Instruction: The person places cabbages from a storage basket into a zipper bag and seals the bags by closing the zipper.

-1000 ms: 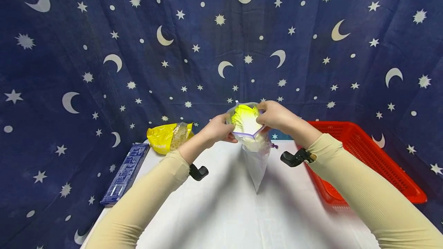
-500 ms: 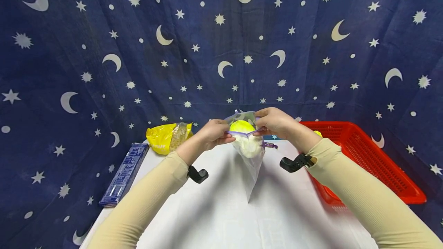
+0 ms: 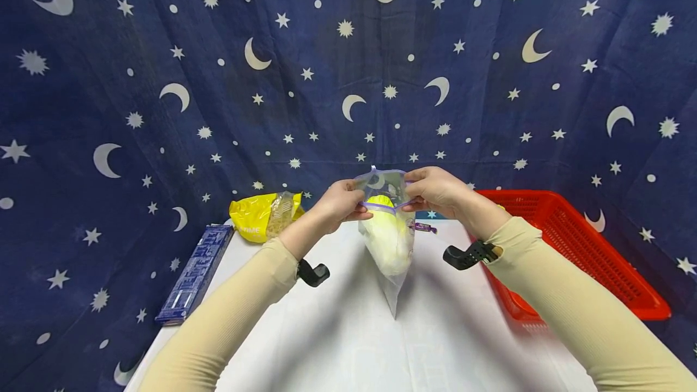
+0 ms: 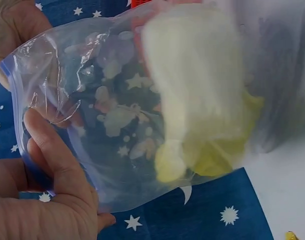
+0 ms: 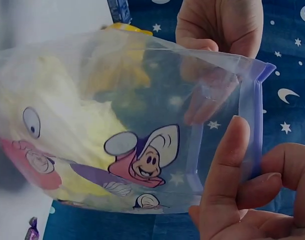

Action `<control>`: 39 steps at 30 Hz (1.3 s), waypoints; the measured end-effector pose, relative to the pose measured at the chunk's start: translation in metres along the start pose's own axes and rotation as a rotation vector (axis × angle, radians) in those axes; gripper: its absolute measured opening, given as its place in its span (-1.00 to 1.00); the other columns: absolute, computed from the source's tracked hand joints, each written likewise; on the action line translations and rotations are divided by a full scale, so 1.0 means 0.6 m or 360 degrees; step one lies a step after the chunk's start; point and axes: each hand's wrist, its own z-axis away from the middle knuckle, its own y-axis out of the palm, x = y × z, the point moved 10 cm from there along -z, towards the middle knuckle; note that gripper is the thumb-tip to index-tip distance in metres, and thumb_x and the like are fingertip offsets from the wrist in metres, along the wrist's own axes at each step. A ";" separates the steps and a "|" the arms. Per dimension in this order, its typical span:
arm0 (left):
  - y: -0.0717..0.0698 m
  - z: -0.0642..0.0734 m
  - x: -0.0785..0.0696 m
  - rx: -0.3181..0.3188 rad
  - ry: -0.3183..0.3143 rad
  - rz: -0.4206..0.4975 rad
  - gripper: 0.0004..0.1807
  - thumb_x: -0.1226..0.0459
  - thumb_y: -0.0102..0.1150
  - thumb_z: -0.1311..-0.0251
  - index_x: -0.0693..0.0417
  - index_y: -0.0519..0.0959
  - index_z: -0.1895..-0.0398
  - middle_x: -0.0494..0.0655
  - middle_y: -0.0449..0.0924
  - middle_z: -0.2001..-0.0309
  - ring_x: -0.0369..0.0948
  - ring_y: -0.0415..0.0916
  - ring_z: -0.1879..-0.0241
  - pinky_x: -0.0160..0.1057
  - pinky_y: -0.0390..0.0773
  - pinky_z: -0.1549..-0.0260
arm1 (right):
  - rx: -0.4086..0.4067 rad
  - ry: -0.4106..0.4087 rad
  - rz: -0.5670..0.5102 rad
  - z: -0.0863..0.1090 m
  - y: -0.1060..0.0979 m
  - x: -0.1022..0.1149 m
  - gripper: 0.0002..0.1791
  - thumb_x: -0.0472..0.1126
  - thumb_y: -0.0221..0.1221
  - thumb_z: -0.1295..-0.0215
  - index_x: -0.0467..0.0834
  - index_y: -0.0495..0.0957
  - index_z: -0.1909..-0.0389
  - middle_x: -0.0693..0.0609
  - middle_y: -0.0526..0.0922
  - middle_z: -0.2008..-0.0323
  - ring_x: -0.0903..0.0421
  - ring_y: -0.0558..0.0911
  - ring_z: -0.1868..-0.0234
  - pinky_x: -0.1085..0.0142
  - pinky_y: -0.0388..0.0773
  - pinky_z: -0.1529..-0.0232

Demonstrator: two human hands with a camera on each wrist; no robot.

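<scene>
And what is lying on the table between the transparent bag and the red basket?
In the head view, a small purple-wrapped item lies there, close to the bag.

Bag: transparent; closure strip purple; cartoon print partly pink. Vegetable: white to yellow. Curtain: dark blue; white moons, stars, dots. Basket: red. Worktop: white. Packet: yellow. Flat pack: blue, white lettering. Sleeves: beige.

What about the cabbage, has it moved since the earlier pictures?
Yes, downward in the head view: the cabbage now sits deeper in the clear bag and lower relative to the yellow packet.
</scene>
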 end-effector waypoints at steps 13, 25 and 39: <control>-0.015 0.007 -0.032 -0.0042 0.0062 -0.0139 -0.24 0.48 -0.14 -0.39 0.21 -0.05 -0.64 0.32 0.36 -0.15 -0.25 0.43 0.54 -0.32 0.73 0.34 | -0.0033 -0.0023 0.0082 0.006 -0.005 0.014 -0.13 -0.55 0.00 -0.20 -0.43 -0.04 -0.57 -0.26 -0.01 -0.59 0.09 0.42 0.39 0.26 0.72 0.11; -0.018 0.014 -0.021 -0.0018 0.0016 -0.0238 -0.27 0.46 -0.10 -0.42 0.23 -0.01 -0.63 0.03 0.43 0.39 -0.25 0.43 0.57 -0.24 0.74 0.25 | -0.0155 -0.0099 0.0671 0.007 -0.019 0.013 -0.32 -0.31 0.01 -0.37 -0.40 0.20 -0.51 -0.34 0.34 -0.41 0.16 0.33 0.60 0.24 0.73 0.33; -0.039 0.018 -0.015 -0.0005 0.0109 -0.0304 -0.30 0.47 -0.13 -0.40 0.24 0.05 -0.61 0.16 0.49 0.08 -0.21 0.55 0.54 -0.17 0.75 0.22 | -0.0031 -0.0138 0.0612 -0.012 -0.008 -0.012 -0.25 -0.43 -0.10 -0.29 -0.28 0.15 -0.57 -0.26 0.19 -0.53 0.01 0.56 0.45 0.15 0.75 0.23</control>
